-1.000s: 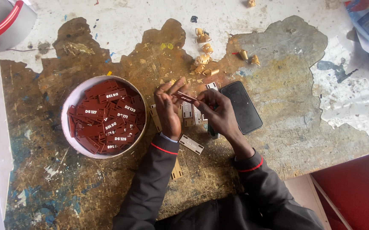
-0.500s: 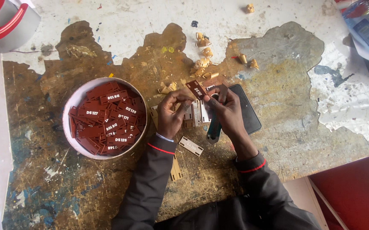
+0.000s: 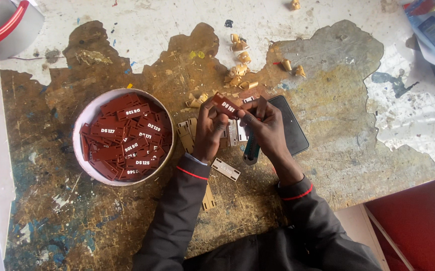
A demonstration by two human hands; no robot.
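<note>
**Brown tag pinched between both hands**

Brown rectangular plastic tag with white lettering [image 3: 226, 105] sits tilted above the worn, paint-stained surface [image 3: 328, 140], gripped at its left end by the left hand [image 3: 208, 131] and at its right end by the right hand [image 3: 264, 129]. Both hands are clamped on it, close together. The right hand also holds a teal-handled tool [image 3: 250, 153] against its palm, pointing down. Just left, a round white bowl [image 3: 83, 125] is heaped with more brown tags [image 3: 124, 138]. A black flat phone [image 3: 293, 125] lies under the right hand. Pale cut-out strips [image 3: 226, 169] lie beneath the wrists, and tan curled shavings [image 3: 240, 57] are scattered beyond the hands.
</note>
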